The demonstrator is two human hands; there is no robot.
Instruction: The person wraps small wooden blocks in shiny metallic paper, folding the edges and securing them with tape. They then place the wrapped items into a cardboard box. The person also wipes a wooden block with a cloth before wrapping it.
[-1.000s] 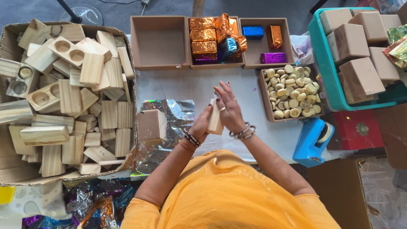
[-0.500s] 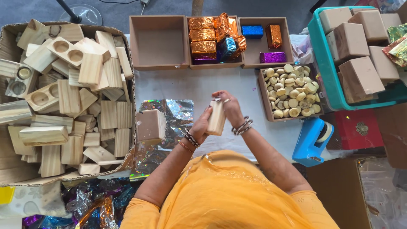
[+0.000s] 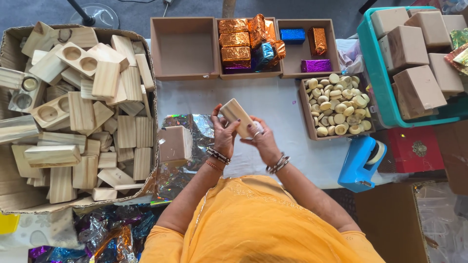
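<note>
**Both hands clasp a wooden block above the white table**

The left hand (image 3: 223,135) and the right hand (image 3: 262,140) grip one pale wooden block (image 3: 237,116) between them, fingers curled round its lower half, so that its upper end juts out toward 11 o'clock. The block is raised off the white table (image 3: 278,104), roughly at the middle of the view. Bangles (image 3: 277,164) ring the right wrist and a beaded bracelet (image 3: 217,156) rings the left.

At 9 o'clock from the hands, just beside them, a brown cardboard box (image 3: 174,144) lies on a sheet of shiny foil (image 3: 190,160). Farther out at 9 o'clock, a big carton (image 3: 14,39) is piled with wooden blocks, some with round hollows.

At 12 o'clock stand three brown trays: an empty tray (image 3: 183,47), a middle tray (image 3: 248,74) of foil-wrapped parcels, mostly orange, and a right tray (image 3: 302,53) with blue, orange and purple parcels.

At 2 o'clock a small tray of round pale discs (image 3: 339,104) sits near. At 4 o'clock stands a blue tape dispenser (image 3: 360,164). Well apart at 2 o'clock, a teal crate (image 3: 378,68) holds plain brown boxes.
</note>
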